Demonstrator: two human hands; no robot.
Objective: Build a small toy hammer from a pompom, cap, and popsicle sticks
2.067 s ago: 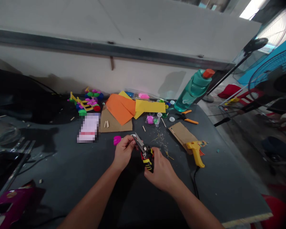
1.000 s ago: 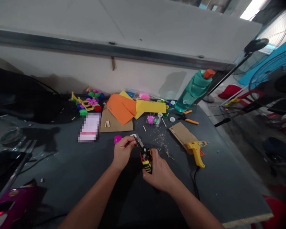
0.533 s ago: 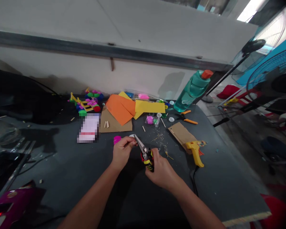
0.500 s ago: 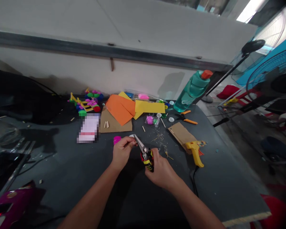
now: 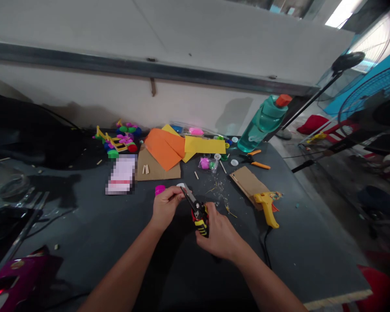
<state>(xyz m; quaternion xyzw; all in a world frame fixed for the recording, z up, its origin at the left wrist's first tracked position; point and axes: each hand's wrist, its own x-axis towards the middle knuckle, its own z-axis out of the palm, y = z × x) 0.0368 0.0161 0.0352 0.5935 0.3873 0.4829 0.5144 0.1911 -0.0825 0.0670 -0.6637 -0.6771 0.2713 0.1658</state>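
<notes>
My right hand [image 5: 219, 229] is wrapped round the black, yellow and red handles of a pair of scissors [image 5: 198, 212]. The scissors point up and left, their blades slightly apart. At the blade tips my left hand [image 5: 165, 206] is closed in a pinch. Whatever sits between its fingertips is too small to make out. A magenta tub [image 5: 160, 189] stands right behind my left hand, and a white round lid [image 5: 181, 185] lies just beyond the fingertips, partly covered by the blades.
Cardboard [image 5: 159, 174] carries short wooden sticks and orange paper [image 5: 165, 149]. To the right are a yellow glue gun [image 5: 268, 210] with its cord, more cardboard [image 5: 247, 184], orange-handled pliers [image 5: 260, 165] and a teal bottle [image 5: 261, 125]. Colourful clay models [image 5: 120, 141] stand back left.
The scissor blades have spread apart, and my right hand's grip on the handles has loosened slightly. My left hand keeps its pinch in nearly the same place.
</notes>
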